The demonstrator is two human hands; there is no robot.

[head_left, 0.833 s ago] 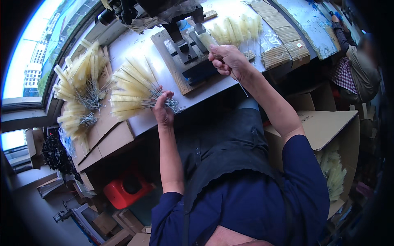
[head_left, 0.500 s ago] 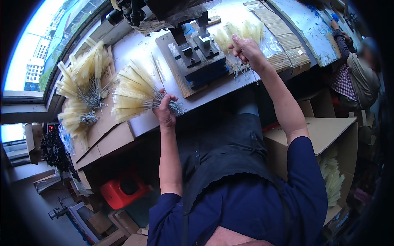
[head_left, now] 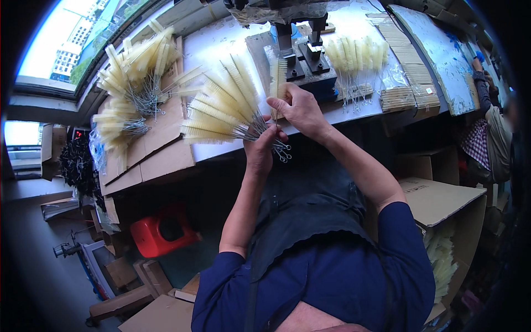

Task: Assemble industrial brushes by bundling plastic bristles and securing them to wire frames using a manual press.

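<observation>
My left hand (head_left: pixel 261 148) is closed round the wire stems of a fan of cream bristle brushes (head_left: pixel 218 110), and the looped wire ends stick out below the fist. Right beside it, my right hand (head_left: pixel 303 110) has thumb and fingers closed on a single upright cream bristle brush (head_left: pixel 278 74), whose stem runs down toward the left fist. The bench press (head_left: pixel 298 61), with two dark metal blocks on a blue base, stands just beyond the right hand. A row of similar brushes (head_left: pixel 357 55) lies to the right of the press, loops toward me.
Piles of brushes (head_left: pixel 138 66) lie on cardboard (head_left: pixel 149 149) at the bench's left. More brushes fill an open carton (head_left: pixel 442 193) at my right. A red stool (head_left: pixel 164 229) stands at lower left. Another person (head_left: pixel 492 133) works at the far right.
My right hand has moved left from the right-hand brush row to beside my left hand, now with a single brush in it. The left hand still holds the fan. The whole view has shifted.
</observation>
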